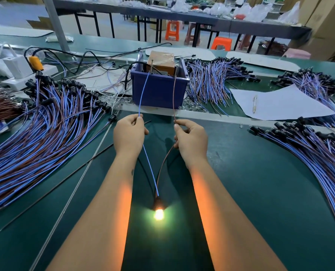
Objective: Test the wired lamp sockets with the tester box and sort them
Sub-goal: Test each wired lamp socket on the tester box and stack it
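Observation:
A black lamp socket [158,203] lies on the green table between my forearms, and its bulb [159,214] glows bright. My left hand [129,133] pinches the socket's blue wire [150,171]; my right hand [191,138] pinches its brown wire [163,165]. Both wires run up to the metal contact pins on the tester box [159,61], which sits in a blue bin [159,89] straight ahead. Each wire tip touches one pin.
Large heaps of blue and brown wired sockets lie left [45,124], behind right of the bin [211,83] and at the right edge [309,149]. A white paper sheet with a pen [280,104] lies right. A power strip [26,71] and cables sit far left. Thin rods [75,188] cross the table.

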Tool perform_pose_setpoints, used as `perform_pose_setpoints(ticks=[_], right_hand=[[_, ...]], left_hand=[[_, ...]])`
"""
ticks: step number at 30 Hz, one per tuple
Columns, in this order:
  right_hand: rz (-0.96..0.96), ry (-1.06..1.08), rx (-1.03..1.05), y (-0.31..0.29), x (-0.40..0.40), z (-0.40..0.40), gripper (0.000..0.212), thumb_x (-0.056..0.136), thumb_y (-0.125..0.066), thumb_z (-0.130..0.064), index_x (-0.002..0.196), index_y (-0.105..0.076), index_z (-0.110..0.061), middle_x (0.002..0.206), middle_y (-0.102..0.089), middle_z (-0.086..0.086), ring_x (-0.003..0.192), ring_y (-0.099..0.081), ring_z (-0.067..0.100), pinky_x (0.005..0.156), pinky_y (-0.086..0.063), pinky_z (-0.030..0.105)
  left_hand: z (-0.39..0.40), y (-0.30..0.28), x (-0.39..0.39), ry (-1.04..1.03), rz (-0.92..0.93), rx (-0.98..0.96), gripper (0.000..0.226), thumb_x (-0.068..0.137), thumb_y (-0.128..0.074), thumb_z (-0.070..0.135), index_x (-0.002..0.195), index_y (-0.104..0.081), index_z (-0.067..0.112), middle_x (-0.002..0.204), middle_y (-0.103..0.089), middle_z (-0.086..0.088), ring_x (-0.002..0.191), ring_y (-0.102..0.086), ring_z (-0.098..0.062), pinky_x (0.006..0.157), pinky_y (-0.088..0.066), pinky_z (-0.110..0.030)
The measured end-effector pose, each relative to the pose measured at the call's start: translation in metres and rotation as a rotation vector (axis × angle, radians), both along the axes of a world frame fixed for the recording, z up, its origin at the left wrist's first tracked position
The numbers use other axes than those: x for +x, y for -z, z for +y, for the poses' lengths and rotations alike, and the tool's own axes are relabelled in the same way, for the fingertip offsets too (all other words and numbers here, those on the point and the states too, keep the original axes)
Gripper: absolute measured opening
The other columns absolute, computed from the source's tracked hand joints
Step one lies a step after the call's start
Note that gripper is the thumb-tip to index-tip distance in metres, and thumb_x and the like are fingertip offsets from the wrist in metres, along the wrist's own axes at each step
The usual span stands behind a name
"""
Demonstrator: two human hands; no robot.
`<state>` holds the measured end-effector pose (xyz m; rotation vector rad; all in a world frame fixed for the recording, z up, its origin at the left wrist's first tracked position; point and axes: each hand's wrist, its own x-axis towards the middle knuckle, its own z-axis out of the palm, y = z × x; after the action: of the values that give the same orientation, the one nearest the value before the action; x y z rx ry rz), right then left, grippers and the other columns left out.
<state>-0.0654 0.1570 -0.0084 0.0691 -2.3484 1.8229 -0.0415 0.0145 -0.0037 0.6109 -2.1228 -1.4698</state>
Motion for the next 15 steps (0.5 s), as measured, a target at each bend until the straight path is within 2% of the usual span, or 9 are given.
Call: perform_pose_setpoints(ticks=[5,11,15], right_hand=[[0.0,-0.004,-0.003,0.0001,-0.0002,0.0004,0.016,0.094,-0.059,-0.017,0.102,-0.071,-0.024,0.067,-0.061,0.001,0.036,-0.051,0.005,0.055,-0.048,0.024],[0.007,0.006,-0.019,0.0007,-0.0011,-0.0005,0.014,0.094,-0.059,-0.017,0.099,-0.069,-0.025,0.064,-0.06,0.001,0.035,-0.051,0.006,0.055,-0.048,0.025],[0.012,0.034,-0.059,-0.0003,-0.0004,0.0016,0.015,0.094,-0.058,-0.014,0.092,-0.066,-0.026,0.057,-0.057,-0.001,0.036,-0.051,0.007,0.049,-0.048,0.024]], left_hand=[[0.0007,-0.0016,0.0006,0.018,-0.001,0.0,0.03,0.095,-0.048,0.027,0.068,-0.06,0.036,0.052,-0.064,0.012,0.045,-0.043,-0.011,0.056,-0.041,-0.029],[0.0016,-0.0023,0.0014,0.019,-0.008,0.0,0.031,0.094,-0.048,0.027,0.066,-0.06,0.032,0.051,-0.063,0.012,0.043,-0.04,-0.011,0.056,-0.039,-0.029],[0.0016,-0.0026,0.0021,0.019,-0.01,-0.004,0.03,0.094,-0.048,0.027,0.068,-0.062,0.032,0.052,-0.063,0.011,0.042,-0.04,-0.01,0.056,-0.039,-0.029]])
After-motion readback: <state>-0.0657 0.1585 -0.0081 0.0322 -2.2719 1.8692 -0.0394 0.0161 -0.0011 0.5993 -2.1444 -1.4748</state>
